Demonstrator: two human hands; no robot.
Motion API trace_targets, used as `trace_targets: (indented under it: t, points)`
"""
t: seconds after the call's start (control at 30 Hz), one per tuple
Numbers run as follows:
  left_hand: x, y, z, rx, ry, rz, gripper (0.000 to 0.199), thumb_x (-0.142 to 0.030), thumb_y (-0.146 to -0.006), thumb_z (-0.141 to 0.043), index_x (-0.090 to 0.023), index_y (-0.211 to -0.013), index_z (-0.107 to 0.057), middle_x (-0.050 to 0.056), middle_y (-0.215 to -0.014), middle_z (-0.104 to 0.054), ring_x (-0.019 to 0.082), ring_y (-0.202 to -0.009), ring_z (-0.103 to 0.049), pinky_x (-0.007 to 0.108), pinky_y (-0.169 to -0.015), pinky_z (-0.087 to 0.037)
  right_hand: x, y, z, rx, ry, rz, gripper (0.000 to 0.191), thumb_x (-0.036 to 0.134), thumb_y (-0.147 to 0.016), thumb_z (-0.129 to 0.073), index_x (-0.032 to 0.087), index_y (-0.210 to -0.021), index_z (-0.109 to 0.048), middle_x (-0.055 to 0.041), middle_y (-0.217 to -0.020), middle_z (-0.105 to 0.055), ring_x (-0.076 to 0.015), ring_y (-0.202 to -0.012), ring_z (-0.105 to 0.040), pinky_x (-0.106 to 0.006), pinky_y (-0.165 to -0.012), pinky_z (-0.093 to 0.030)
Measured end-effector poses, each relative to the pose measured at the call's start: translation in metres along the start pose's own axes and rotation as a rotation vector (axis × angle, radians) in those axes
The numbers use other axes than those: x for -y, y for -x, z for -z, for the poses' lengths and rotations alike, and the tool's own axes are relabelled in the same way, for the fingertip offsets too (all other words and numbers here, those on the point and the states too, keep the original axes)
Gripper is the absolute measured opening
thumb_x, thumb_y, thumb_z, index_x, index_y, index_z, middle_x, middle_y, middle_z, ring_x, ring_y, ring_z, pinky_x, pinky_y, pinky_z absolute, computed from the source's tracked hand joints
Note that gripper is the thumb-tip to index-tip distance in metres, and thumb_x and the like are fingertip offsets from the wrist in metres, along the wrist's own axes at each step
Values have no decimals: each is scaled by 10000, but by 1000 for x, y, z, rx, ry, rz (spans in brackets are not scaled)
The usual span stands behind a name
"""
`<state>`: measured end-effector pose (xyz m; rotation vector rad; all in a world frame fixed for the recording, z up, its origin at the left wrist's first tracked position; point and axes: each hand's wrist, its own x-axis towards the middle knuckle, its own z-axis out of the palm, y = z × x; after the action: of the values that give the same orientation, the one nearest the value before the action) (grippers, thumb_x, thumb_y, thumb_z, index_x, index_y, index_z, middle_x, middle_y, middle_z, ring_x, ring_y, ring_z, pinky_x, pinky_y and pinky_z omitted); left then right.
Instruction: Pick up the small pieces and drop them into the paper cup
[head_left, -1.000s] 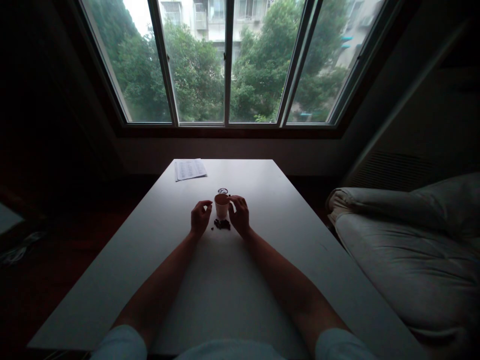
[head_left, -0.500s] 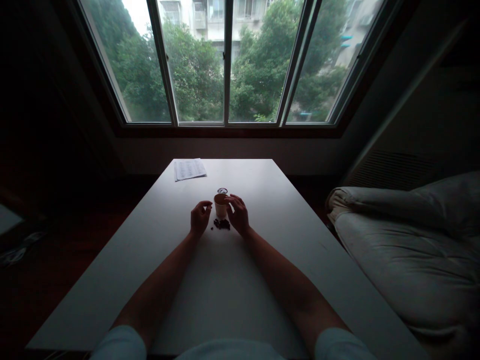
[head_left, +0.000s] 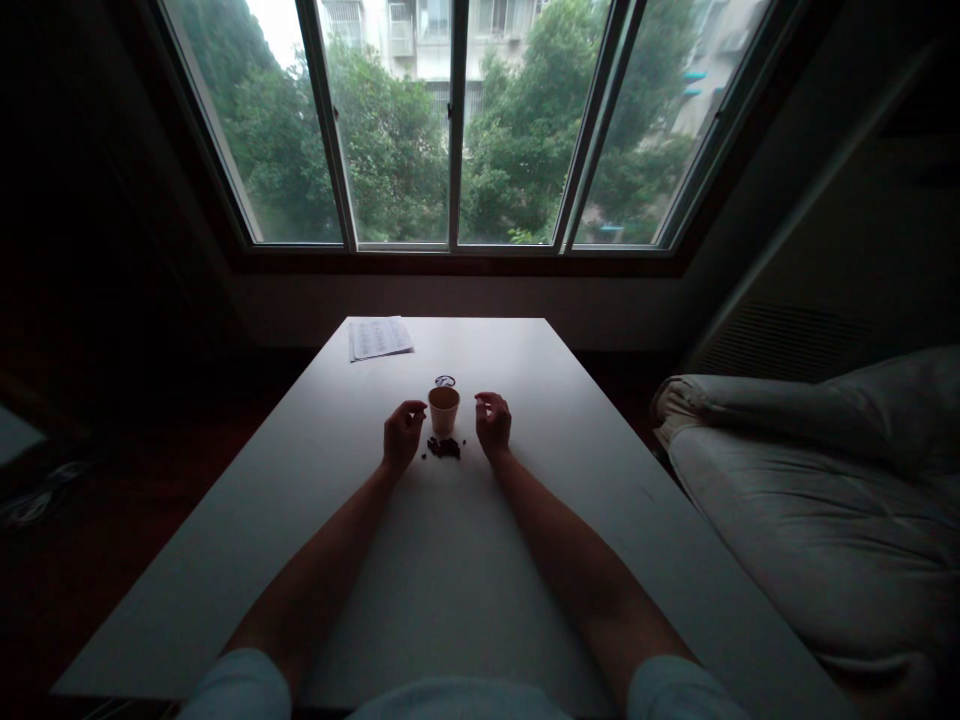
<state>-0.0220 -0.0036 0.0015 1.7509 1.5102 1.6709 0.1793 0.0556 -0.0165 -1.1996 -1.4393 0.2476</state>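
Observation:
A light paper cup (head_left: 444,412) with a brown inside stands upright between my hands. Just in front of it lies a small heap of dark pieces (head_left: 445,448), with a few loose bits beside it. My left hand (head_left: 403,434) is closed in a pinch at the cup's left side; what it may hold is too small to see. To the right of the cup, a little apart from it, is my right hand (head_left: 493,422), its fingers curled together, with any contents hidden. Behind the cup sits a small round clear item (head_left: 445,381) with a dark rim.
Printed sheets (head_left: 380,339) lie at the back left of the white table (head_left: 450,590). A padded grey cover or cushion (head_left: 817,480) is beside the table on the right. Beyond the far edge is a wide window (head_left: 454,150).
My right hand has moved off the cup to the right, and its fingers have curled in. A small dark bit now shows to the right of the heap. My left hand has barely shifted.

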Motion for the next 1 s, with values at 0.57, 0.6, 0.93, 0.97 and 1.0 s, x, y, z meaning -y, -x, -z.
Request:
trace_targets:
  t: [0.57, 0.6, 0.93, 0.97, 1.0]
  points:
    - [-34, 11, 7, 224, -343, -333, 577, -232, -916, -525, -249, -1480, -407, 108, -1462, -483, 214, -1015, -640, 307, -777, -567, -2, 2, -3, 193, 122, -227, 250, 310, -849, -457, 214, -889, -685, -57, -877, -722, -202, -811, -636, -298, -781, -471]
    - [-34, 11, 6, 249, -361, -346, 603, -220, -905, -534, -253, -1490, -391, 104, -1482, -463, 236, -1079, -626, 323, -798, -574, -1, 2, -3, 198, 119, -229, 252, 309, -851, -456, 214, -893, -686, -58, -882, -723, -204, -816, -637, -301, -786, -472]
    - [-25, 10, 4, 346, -457, -362, 684, -189, -881, -537, -271, -1523, -317, 106, -1563, -354, 302, -1252, -558, 396, -893, -580, -2, 2, -3, 223, 114, -234, 268, 311, -859, -447, 204, -917, -686, -69, -910, -726, -211, -847, -649, -311, -801, -475]
    - [-25, 10, 3, 342, -455, -363, 681, -192, -883, -538, -271, -1522, -319, 108, -1561, -356, 303, -1249, -560, 395, -893, -580, -2, 2, -3, 226, 113, -234, 270, 311, -860, -445, 205, -920, -686, -69, -912, -726, -211, -850, -650, -312, -802, -475]
    - [-24, 10, 3, 339, -451, -365, 678, -194, -884, -540, -271, -1521, -323, 109, -1560, -358, 304, -1251, -559, 395, -893, -580, -2, 1, -3, 229, 112, -233, 271, 314, -861, -444, 207, -922, -685, -68, -912, -726, -212, -851, -650, -313, -804, -475]
